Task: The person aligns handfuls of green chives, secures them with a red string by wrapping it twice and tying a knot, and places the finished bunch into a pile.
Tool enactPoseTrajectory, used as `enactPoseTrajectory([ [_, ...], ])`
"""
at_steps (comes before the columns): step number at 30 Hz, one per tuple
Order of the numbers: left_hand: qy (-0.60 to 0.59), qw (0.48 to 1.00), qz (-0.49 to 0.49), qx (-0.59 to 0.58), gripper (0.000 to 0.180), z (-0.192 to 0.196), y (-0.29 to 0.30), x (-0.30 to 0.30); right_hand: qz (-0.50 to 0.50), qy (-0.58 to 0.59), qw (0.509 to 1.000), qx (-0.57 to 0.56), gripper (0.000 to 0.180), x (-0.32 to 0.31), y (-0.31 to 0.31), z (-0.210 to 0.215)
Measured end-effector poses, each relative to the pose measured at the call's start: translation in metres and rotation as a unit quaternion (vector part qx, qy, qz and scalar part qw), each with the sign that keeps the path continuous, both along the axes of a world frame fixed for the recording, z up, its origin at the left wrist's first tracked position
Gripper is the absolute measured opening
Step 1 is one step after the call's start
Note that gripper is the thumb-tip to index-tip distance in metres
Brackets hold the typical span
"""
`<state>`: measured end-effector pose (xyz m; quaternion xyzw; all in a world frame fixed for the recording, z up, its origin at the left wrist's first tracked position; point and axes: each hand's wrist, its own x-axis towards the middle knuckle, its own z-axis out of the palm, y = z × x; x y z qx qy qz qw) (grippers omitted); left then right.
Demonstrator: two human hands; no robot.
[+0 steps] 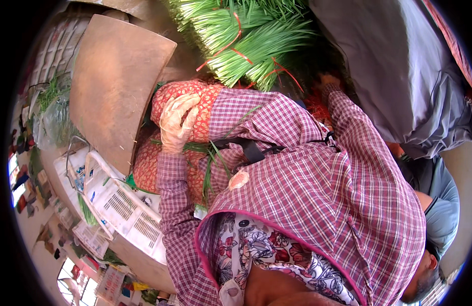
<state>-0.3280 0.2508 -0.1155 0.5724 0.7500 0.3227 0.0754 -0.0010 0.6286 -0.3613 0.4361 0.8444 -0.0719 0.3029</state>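
Note:
My left hand (179, 122), in a thin pale glove, lies on my knee, which is covered in red patterned cloth (197, 120). Its fingers are stretched and bent slightly over the cloth, with nothing in them. Reaching out to the far right, my right hand (328, 80) is in shadow beside a heap of red ties (317, 106); its fingers are hidden. Ahead of me are bundles of long thin green chives (251, 51), bound with red ties (238, 35). A few loose green leaves (214, 158) lie across my lap.
A brown board (116, 81) stands left of my knee. Below it is a white crate (129, 209) with a handle. Grey cloth (384, 61) covers something at the far right, and another person (440, 204) is close on my right. Plastic bags with greens (57, 117) are at the far left.

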Motion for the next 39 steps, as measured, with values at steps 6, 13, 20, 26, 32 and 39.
enactPoseTrajectory([
  [6,-0.005,1.000,0.009,-0.015,0.022,0.002,-0.003,0.001,0.020,-0.024,0.998,-0.047,0.040,0.007,-0.005,0.007],
  [13,-0.215,0.974,0.076,0.014,0.078,0.034,0.008,0.018,0.053,0.306,0.862,-0.400,0.023,-0.102,-0.045,0.185],
  [20,-0.631,0.756,-0.010,0.174,0.063,0.058,0.046,0.038,0.130,0.451,0.637,-0.611,0.017,-0.276,-0.144,0.364],
  [26,-0.621,0.748,0.072,0.224,0.049,0.063,-0.022,0.051,0.259,0.515,0.687,-0.442,0.027,-0.445,-0.193,0.379],
  [32,-0.526,0.821,0.173,0.139,0.058,0.090,-0.135,0.099,0.354,0.484,0.761,-0.248,0.042,-0.584,-0.186,0.324],
  [39,-0.254,0.791,0.507,0.230,0.037,0.140,-0.307,0.151,0.476,0.459,0.745,-0.083,0.055,-0.673,-0.142,0.343],
])
